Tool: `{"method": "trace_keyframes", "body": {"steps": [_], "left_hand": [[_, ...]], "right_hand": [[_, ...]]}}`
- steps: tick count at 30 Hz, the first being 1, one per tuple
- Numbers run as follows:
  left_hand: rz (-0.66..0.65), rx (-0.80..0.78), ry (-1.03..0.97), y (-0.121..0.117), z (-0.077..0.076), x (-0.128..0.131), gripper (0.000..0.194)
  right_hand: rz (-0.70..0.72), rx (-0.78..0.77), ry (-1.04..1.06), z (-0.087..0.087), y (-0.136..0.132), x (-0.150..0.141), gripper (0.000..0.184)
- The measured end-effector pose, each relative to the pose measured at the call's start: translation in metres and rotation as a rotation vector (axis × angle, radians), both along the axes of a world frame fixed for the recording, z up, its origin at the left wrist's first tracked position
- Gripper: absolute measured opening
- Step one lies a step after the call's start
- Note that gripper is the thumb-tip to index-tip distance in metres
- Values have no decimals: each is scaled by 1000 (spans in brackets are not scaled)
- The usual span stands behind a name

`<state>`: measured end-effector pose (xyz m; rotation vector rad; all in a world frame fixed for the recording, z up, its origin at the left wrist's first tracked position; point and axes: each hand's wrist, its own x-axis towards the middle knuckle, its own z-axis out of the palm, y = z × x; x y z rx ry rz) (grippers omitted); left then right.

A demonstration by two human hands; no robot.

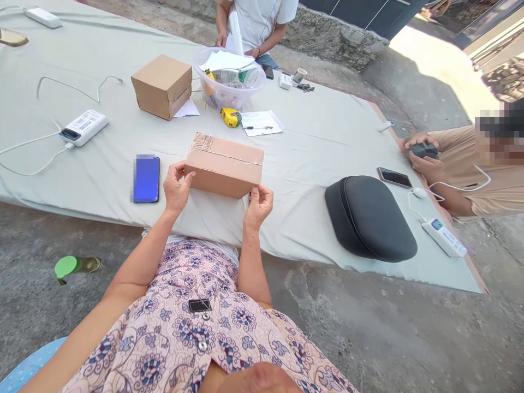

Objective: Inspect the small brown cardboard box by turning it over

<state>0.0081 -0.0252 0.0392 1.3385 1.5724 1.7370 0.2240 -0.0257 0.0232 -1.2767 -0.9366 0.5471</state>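
A taped brown cardboard box (225, 164) rests on the pale sheet (311, 147) in front of me. My left hand (177, 188) grips its near left corner, thumb on top and fingers curled below. My right hand (257, 206) pinches the near right corner, fingers closed on the edge. A phone with a blue screen (146, 178) lies just left of my left hand.
A second cardboard box (162, 85), a clear plastic bowl of items (228, 82), a yellow tape measure (231, 117) and a notepad with pen (261, 123) lie beyond. A black case (368, 217), power banks (83, 127) and cables lie around. Two other people sit at the far and right edges.
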Motion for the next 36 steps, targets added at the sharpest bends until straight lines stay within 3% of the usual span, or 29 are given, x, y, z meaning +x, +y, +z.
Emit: {"method": "trace_keyframes", "body": {"steps": [8,20,29,32,36], "left_hand": [[30,-109,-5,6,-12,-17,20],[4,-256,124,3,-15,-29,10],[-4,-333,203,2,-17,-30,5],[-14,-360,210,1,-16,-30,4],[-18,-394,202,0,-14,-31,7]], "right_hand": [[52,-108,-47,-17,1,6,37],[75,-318,-264,-24,-4,8,21],[85,-439,-407,-26,0,12,20],[97,-415,-472,-24,0,15,24],[-20,-314,-627,-24,0,22,29]]}}
